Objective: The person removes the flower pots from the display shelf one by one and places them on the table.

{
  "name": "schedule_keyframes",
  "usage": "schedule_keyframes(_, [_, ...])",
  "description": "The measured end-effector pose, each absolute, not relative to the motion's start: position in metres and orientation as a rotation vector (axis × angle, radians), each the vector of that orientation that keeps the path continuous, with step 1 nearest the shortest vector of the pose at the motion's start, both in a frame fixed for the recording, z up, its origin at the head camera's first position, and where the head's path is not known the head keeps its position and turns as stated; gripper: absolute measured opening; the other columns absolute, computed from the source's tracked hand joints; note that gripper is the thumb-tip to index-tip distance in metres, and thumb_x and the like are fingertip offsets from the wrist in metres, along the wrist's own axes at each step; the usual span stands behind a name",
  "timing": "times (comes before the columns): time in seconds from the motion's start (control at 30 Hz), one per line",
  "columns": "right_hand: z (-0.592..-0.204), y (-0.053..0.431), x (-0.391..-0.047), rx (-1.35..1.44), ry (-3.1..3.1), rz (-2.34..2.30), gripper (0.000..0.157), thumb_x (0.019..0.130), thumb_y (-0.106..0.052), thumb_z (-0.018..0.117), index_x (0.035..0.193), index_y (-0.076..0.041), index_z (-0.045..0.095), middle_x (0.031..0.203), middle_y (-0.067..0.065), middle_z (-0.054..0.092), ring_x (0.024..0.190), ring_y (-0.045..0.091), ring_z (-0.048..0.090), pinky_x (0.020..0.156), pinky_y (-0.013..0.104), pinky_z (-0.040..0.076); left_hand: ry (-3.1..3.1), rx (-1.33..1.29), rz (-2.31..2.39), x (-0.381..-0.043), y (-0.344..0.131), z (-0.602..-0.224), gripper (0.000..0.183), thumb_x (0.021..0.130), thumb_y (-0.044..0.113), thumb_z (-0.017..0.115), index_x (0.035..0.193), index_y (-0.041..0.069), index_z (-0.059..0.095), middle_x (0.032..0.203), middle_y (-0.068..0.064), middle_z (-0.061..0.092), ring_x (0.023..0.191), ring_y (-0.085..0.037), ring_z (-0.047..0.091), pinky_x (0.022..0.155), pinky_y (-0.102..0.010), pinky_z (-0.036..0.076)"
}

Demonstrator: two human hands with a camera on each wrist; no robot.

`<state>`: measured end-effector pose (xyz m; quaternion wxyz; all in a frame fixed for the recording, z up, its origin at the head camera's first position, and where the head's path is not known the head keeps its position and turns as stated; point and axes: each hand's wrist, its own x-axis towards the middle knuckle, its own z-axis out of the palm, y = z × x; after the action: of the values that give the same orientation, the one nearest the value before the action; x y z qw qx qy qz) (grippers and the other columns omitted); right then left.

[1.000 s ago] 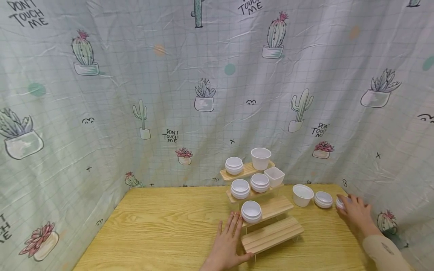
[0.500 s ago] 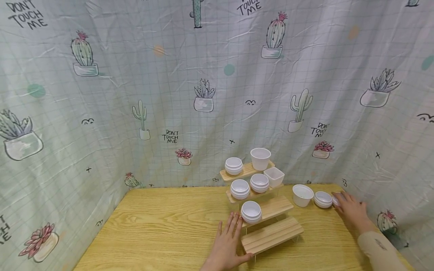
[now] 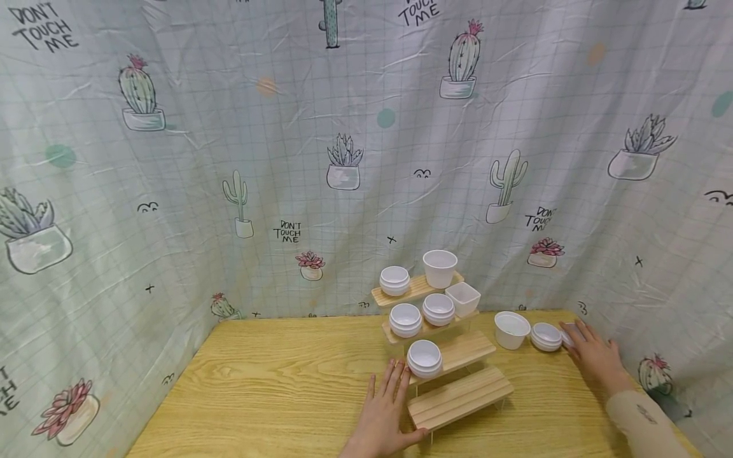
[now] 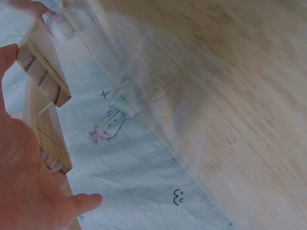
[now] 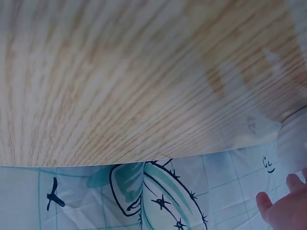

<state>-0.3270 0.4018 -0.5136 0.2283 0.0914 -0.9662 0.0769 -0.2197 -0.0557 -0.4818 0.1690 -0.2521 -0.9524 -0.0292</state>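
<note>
While touching the L side of the four-tier wooden stand (image 3: 460,397) w/ the L hand (image 3: 379,416), spread wide w/ straight fingers (image 3: 388,389) and gripping nothing, have the R hand (image 3: 598,356) over a white round jar (image 3: 566,339) well R of the stand. Can't tell whether pinching it or just touching. Find that jar on the table (image 3: 275,388), mostly hidden, past a ribbed white jar (image 3: 546,337) and, nearer the stand, a deep white cup (image 3: 511,330).

To do this well, prob. keep light, even pressure on the stand's L side, w/o nudging the squat white jar (image 3: 425,358) on its second-lowest tier (image 3: 466,350), just beside that hand. At the far jar, best go low round its sides, keep level, and avoid bumping the neighbour toward the stand.

Comparing views: from head, get the full stand & layout, incl. a tall white cup (image 3: 440,269) up top and a square white pot (image 3: 463,299) one tier down, but mainly the back of the R hand. From R wrist, see fingertips (image 5: 264,200) by a cropped white side, prob. same jar's; no stand there. From L wrist, see the thumb (image 4: 6,56) close up, touching the lowest tier's end.
</note>
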Motion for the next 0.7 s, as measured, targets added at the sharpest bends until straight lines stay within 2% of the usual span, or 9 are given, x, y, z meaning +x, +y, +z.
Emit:
schedule_keyframes(0.33, [-0.508, 0.401, -0.321, 0.272, -2.662, 0.214, 0.065, 0.079, -0.011, 0.062, 0.135, -0.011, 0.029, 0.136, 0.024, 0.032, 0.114, 0.042, 0.036, 0.079, 0.069, 0.023, -2.692, -0.714, -0.078, -0.219, -0.056, -0.482, 0.099, 0.073, 0.076, 0.036, 0.144, 0.013, 0.009, 0.148, -0.008, 0.022, 0.138, -0.023, 0.018, 0.100, -0.052, 0.032])
schedule_keyframes(0.57, [-0.501, 0.391, -0.312, 0.313, -2.538, 0.141, 0.064, 0.073, -0.009, 0.068, 0.128, -0.007, 0.037, 0.127, 0.024, 0.040, 0.108, 0.040, 0.042, 0.074, 0.066, 0.030, -2.719, -0.721, -0.077, -0.219, -0.055, -0.481, 0.098, 0.073, 0.076, 0.036, 0.144, 0.011, 0.014, 0.149, -0.007, 0.020, 0.138, -0.024, 0.018, 0.100, -0.052, 0.032])
schedule_keyframes(0.7, [-0.495, 0.383, -0.305, 0.352, -2.480, 0.147, 0.060, 0.076, -0.012, 0.066, 0.128, -0.006, 0.038, 0.123, 0.024, 0.044, 0.108, 0.040, 0.044, 0.073, 0.063, 0.032, -2.722, -0.718, -0.078, -0.219, -0.055, -0.480, 0.098, 0.074, 0.075, 0.037, 0.144, 0.012, 0.014, 0.149, -0.008, 0.019, 0.138, -0.024, 0.017, 0.101, -0.052, 0.032])
